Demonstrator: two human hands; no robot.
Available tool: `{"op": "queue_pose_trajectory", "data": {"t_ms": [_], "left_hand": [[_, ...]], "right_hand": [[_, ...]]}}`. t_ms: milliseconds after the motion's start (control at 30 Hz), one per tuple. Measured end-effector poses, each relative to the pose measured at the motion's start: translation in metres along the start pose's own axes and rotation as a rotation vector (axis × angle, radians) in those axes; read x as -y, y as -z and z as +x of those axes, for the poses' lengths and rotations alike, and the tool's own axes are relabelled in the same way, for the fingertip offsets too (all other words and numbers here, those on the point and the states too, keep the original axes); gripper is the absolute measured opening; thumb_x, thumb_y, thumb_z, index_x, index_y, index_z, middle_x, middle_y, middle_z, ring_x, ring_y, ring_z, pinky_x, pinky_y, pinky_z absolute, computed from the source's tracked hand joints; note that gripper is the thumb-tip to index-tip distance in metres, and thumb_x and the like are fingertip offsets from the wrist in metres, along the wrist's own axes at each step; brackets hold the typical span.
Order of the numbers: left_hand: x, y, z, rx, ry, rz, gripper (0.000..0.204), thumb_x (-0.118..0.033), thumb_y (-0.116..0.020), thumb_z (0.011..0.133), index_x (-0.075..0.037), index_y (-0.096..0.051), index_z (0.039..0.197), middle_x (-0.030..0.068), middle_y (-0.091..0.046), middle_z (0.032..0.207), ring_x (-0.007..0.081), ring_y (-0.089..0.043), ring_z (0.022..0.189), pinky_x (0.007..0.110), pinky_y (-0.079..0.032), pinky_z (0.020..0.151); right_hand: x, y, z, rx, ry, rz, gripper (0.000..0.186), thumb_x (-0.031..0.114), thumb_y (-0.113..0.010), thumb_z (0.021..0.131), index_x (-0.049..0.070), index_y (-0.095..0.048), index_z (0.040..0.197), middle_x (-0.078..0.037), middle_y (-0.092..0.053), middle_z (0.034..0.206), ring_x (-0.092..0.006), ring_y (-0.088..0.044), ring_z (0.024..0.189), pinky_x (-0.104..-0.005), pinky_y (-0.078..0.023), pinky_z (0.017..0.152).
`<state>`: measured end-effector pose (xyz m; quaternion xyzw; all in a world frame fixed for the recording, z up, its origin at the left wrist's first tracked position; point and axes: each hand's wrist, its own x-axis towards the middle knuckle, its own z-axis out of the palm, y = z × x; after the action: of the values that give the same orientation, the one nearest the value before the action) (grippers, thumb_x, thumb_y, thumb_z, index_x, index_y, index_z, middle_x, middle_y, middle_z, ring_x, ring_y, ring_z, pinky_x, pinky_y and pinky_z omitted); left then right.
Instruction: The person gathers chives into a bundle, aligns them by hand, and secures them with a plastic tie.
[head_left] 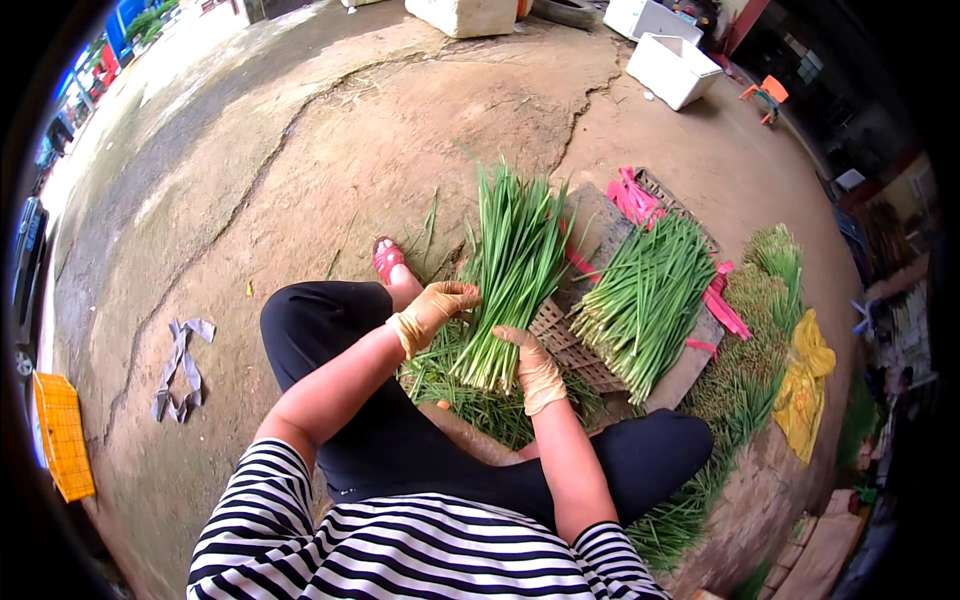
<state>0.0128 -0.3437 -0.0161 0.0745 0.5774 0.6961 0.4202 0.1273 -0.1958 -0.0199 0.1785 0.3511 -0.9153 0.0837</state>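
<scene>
A large bunch of garlic chives (515,260) stands tilted between my hands, green leaf tips pointing away and pale cut ends toward me. My right hand (535,370), in a tan glove, grips the bunch low on its right side, near the pale ends. At the left edge of the bunch is my left hand (437,312), gloved too, its fingers pinched together; what lies between them is too small to make out. A second pile of chives (650,295) rests to the right on a board over a woven crate (575,348).
Loose green trimmings (470,405) lie between my legs. Pink strips (635,200) sit by the second pile. More chives (750,320) and a yellow plastic bag (803,385) are at the right. Farther off stand a white foam box (672,70) and an orange chair (768,97); a yellow crate (62,435) is far left.
</scene>
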Motion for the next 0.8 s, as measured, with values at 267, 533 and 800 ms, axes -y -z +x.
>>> {"op": "queue_pose_trajectory", "data": {"t_ms": [267,533,800], "left_hand": [[0.006,-0.049,-0.024,-0.263,-0.507,-0.234,0.086,-0.024,-0.067,0.077,-0.013,-0.009,0.139,0.0156,-0.023,0.138,0.0244,-0.04,0.114,0.033,-0.038,0.089],[-0.009,-0.041,-0.034,0.123,-0.094,-0.326,0.095,-0.019,-0.071,0.073,-0.01,-0.002,0.138,0.0106,-0.045,0.124,0.0217,-0.046,0.108,0.035,-0.039,0.088],[-0.015,-0.036,-0.023,0.105,-0.062,-0.314,0.045,-0.021,-0.069,0.074,-0.002,-0.053,0.111,0.007,-0.059,0.102,0.0174,-0.054,0.098,0.032,-0.041,0.087]], "right_hand": [[0.007,-0.01,-0.026,0.048,0.082,-0.063,0.039,0.016,-0.07,0.064,0.005,-0.057,0.099,-0.004,-0.059,0.086,-0.0169,-0.058,0.075,-0.0291,-0.05,0.069],[0.007,-0.009,-0.037,0.126,0.106,-0.362,0.033,0.006,-0.068,0.067,0.003,-0.06,0.099,-0.004,-0.062,0.091,-0.0153,-0.059,0.082,-0.0274,-0.048,0.075],[-0.003,-0.002,-0.022,0.101,-0.008,-0.569,0.037,0.007,-0.069,0.068,0.002,-0.057,0.103,-0.002,-0.059,0.096,-0.0155,-0.054,0.088,-0.0275,-0.043,0.082]]}}
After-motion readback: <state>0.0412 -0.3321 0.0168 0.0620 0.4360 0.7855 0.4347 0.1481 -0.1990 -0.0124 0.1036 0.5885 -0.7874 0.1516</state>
